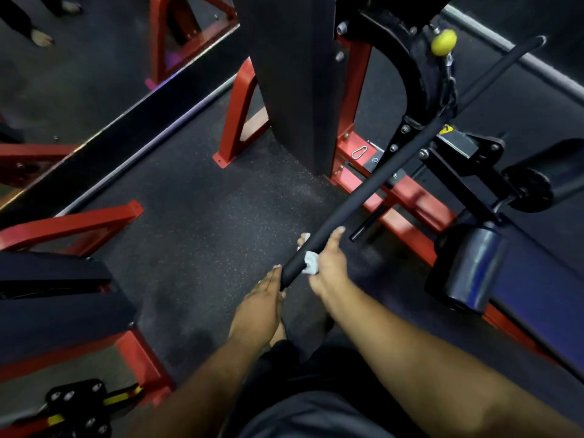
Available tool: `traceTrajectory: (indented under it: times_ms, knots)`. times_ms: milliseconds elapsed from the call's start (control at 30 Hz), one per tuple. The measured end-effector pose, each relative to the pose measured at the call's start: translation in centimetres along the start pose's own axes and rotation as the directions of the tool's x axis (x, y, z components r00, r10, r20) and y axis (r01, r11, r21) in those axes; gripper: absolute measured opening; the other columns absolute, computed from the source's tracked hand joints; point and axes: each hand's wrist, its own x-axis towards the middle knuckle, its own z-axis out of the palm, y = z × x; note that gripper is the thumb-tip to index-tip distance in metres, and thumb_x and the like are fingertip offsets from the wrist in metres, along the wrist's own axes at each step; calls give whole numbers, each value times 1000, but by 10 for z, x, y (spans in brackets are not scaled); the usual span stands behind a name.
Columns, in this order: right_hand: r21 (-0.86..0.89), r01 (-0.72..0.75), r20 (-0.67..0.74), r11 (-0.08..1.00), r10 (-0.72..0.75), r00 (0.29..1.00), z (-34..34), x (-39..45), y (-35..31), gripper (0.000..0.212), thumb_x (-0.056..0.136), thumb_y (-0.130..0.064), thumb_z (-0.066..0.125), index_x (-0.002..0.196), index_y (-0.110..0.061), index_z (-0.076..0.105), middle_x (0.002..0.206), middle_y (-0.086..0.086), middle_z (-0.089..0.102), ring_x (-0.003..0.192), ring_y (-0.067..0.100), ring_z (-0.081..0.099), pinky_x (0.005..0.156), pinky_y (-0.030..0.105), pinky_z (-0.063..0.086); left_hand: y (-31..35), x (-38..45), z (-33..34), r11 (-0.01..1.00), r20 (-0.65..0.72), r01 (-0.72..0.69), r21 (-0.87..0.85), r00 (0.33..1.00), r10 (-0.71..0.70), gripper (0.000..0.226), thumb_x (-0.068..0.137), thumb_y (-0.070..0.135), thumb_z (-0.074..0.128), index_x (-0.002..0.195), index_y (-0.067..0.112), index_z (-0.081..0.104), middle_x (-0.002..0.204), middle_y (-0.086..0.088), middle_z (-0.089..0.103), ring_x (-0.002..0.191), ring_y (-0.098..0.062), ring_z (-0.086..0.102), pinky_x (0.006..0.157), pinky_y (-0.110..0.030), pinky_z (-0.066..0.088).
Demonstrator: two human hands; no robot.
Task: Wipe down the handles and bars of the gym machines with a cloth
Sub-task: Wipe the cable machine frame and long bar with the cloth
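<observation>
I have both hands on 1 long black bar (pixel 373 191), the pull bar that hangs from a chain (pixel 448 86) under a yellow ball (pixel 443 42) on the red-framed machine (pixel 407 200). My right hand (pixel 328 263) is wrapped around the bar near its close end, with the white cloth (pixel 311 263) bunched between palm and bar; a bit of cloth also shows on the far side of the bar, so I judge it goes most of the way round. My left hand (pixel 265 298) rests against the very tip of the bar with its fingers straight, steadying it and not clasping it, though the tip hides part of the fingers, so I may be wrong about the thumb.

As for progress, I judge the wipe is at the close end of this 1 bar. The padded grip under the cloth is being covered now. Nothing shows whether the long stretch running up to the chain and the far end (pixel 537 42) has been wiped or not: the surface looks equally dull all along. Besides the bar, the black roller pads (pixel 467 267) and the seat at the right look untouched, and the 2nd red machine (pixel 72 222) at the left also waits. So most of the job seems left.
</observation>
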Motion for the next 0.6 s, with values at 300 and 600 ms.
traceTrajectory:
  times_ms: [300,600]
  knots:
    - [133,8,-40,991,-3,999,20,1,-22,80,92,-78,37,100,-3,65,93,14,76,82,27,72,74,36,58,22,22,-4,998,4,58,5,998,-58,59,109,32,42,162,15,22,161,-10,38,138,-30,49,111,-44,42]
    - [-335,-213,40,918,239,970,-5,-33,13,84,88,-83,37,114,-9,67,104,12,78,90,27,75,71,34,61,29,30,-4,996,49,89,32,995,-90,55,103,21,49,154,29,31,149,-3,51,124,-25,60,99,-44,52]
